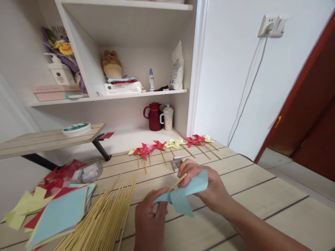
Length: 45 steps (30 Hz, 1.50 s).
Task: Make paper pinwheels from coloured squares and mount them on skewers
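A light blue paper pinwheel [183,197] is held over the wooden table [261,195] between both hands. My left hand [149,218] pinches its lower left part and the lower end of a thin wooden stick [178,182]. My right hand [204,183] grips the upper right fold and the stick's top end. The stick runs diagonally behind the paper, partly hidden.
Several finished red and yellow pinwheels [167,144] lie in a row at the table's far edge. A pile of sticks [104,219] and a stack of coloured paper squares [57,216] sit at the left. A small metal stapler [177,162] lies beyond my hands. Shelves [110,97] stand behind.
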### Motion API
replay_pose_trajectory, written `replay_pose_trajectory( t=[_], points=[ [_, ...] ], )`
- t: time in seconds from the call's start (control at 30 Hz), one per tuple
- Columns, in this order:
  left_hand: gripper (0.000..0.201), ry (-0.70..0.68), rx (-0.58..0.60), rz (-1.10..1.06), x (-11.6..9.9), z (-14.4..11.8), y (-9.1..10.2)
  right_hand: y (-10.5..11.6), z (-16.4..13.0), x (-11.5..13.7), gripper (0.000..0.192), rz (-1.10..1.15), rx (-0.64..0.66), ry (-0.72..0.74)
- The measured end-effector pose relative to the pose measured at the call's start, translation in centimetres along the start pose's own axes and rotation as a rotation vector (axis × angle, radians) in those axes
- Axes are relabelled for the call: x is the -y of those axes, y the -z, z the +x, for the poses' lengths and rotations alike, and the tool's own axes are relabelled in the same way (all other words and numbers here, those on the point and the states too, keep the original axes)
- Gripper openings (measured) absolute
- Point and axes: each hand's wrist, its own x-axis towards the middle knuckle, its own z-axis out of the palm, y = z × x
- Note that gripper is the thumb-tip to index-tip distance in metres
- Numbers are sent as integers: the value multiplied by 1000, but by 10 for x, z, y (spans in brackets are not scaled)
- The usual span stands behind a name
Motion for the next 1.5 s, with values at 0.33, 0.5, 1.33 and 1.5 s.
replay_pose_trajectory(
  t=[0.33,0.5,1.33,1.5],
  points=[
    [24,62,-108,23,-2,0,-2,-1,0,2,4,5,19,-9],
    [24,155,-122,-23,-3,-3,-8,0,-1,0,8,6,9,-29],
    [22,22,-195,39,-5,-8,-7,-2,-2,3,4,27,-32,-43],
    [22,10,-206,68,-3,-10,-6,-3,-1,4,4,25,-38,-32]
  ],
)
